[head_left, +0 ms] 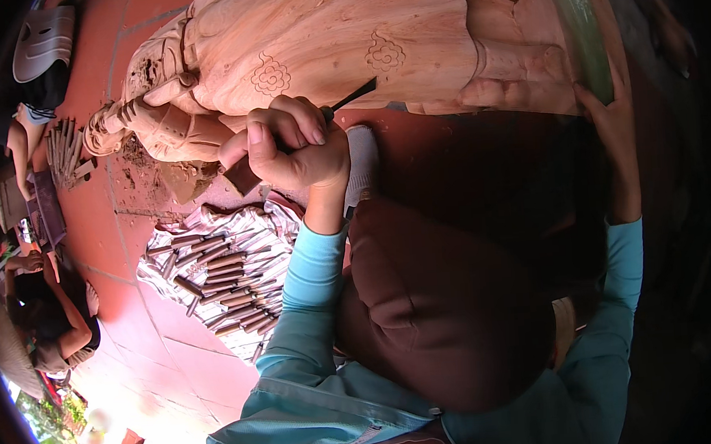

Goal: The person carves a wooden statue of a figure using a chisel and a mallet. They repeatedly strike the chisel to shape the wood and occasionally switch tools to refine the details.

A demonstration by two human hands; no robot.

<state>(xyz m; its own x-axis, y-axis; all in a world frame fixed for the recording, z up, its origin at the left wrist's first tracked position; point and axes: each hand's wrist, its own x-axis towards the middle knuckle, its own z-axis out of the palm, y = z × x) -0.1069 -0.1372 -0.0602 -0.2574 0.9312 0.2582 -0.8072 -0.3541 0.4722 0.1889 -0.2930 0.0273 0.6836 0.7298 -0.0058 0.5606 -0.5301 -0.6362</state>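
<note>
In front of me lies a large carved wooden statue (pixel 328 36) with folded robes and two cloud-like motifs cut into its surface. My left hand (pixel 302 148) is closed round a carving chisel (pixel 354 97). The chisel's dark blade points up and to the right, just over the statue's near edge, and its handle is mostly hidden in my fist. At the statue's right end, my right hand (pixel 612 117) has thumb and finger on either side of the lower end of a flat greenish bar (pixel 580 33). Some of its fingers are hidden.
Many brown-handled carving tools (pixel 227 275) lie on a striped cloth (pixel 161 234) to my left. Wood chips and a wooden block (pixel 189 182) lie beside the statue. More sticks (pixel 64 150) rest on the red tiled floor (pixel 145 316). Other people (pixel 56 322) sit at far left.
</note>
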